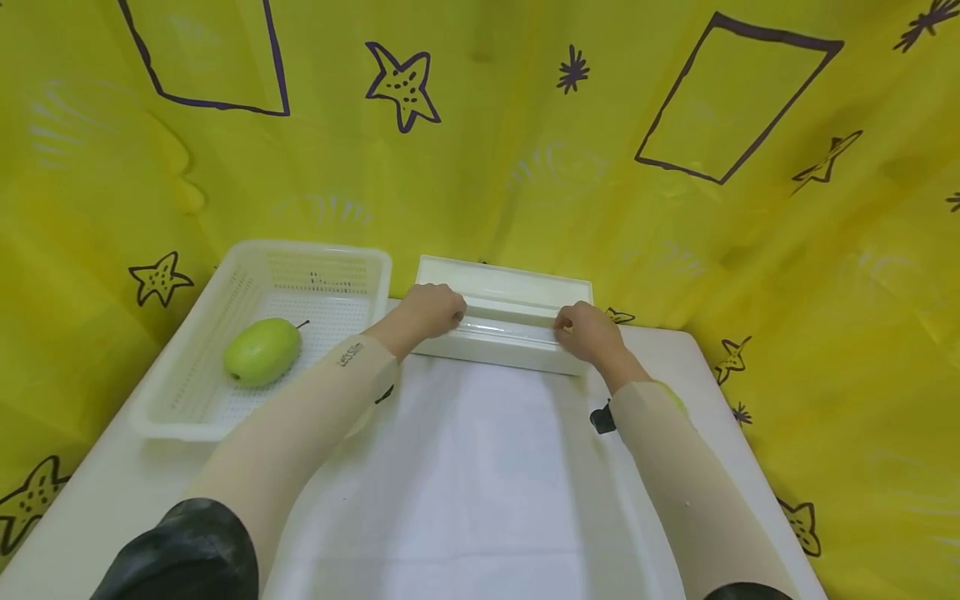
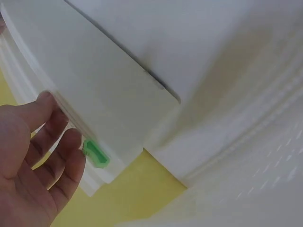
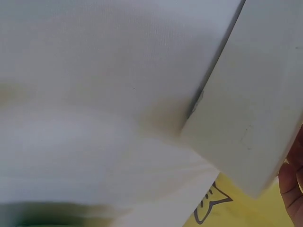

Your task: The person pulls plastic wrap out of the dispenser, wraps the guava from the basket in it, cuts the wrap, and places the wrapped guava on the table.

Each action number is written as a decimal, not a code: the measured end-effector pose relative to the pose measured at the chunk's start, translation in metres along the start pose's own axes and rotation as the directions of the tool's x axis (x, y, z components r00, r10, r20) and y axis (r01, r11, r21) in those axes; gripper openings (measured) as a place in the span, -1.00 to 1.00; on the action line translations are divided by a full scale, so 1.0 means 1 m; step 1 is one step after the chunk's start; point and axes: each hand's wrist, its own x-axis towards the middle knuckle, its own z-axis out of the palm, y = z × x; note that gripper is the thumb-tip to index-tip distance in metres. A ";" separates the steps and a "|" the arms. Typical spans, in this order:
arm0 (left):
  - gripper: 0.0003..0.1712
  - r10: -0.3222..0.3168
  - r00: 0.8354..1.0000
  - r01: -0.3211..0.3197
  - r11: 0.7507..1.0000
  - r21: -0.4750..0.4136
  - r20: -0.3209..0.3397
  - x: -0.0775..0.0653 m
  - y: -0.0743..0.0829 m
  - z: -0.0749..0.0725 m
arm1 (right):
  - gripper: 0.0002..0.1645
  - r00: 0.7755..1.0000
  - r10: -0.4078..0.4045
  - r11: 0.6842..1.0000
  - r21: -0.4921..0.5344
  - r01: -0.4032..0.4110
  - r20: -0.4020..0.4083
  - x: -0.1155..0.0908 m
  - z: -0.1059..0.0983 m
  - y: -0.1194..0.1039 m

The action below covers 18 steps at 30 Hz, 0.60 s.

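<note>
A long white box (image 1: 502,350), its lid (image 1: 510,282) raised, sits at the far edge of the table (image 1: 465,483), my left hand (image 1: 433,309) and right hand (image 1: 588,333) each pinching its front rim. Only the left wrist view shows a green piece (image 2: 96,153) beside my fingers (image 2: 72,176); leftward, my sleeve (image 1: 292,425) covers a corner of the basket (image 1: 180,430) holding a green fruit (image 1: 262,352).

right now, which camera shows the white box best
The head view: it shows the white box almost whole, lid open, partly behind left hand and right hand. The left wrist view crops it around its left end, the right wrist view around its right end.
</note>
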 end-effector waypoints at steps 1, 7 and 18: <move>-0.82 -0.002 1.000 0.002 1.000 -0.003 -0.003 0.000 0.001 -0.001 | -0.78 1.000 0.000 1.000 0.006 0.000 -0.006 0.000 0.001 0.001; -0.81 -0.024 1.000 0.024 1.000 0.007 -0.015 0.002 0.002 -0.003 | -0.68 1.000 -0.013 0.999 0.038 0.013 -0.003 -0.001 0.001 0.005; -0.86 -0.004 1.000 0.004 0.999 -0.054 0.005 -0.001 -0.003 -0.004 | -0.74 0.997 -0.075 0.996 0.040 0.076 -0.036 -0.005 -0.002 0.004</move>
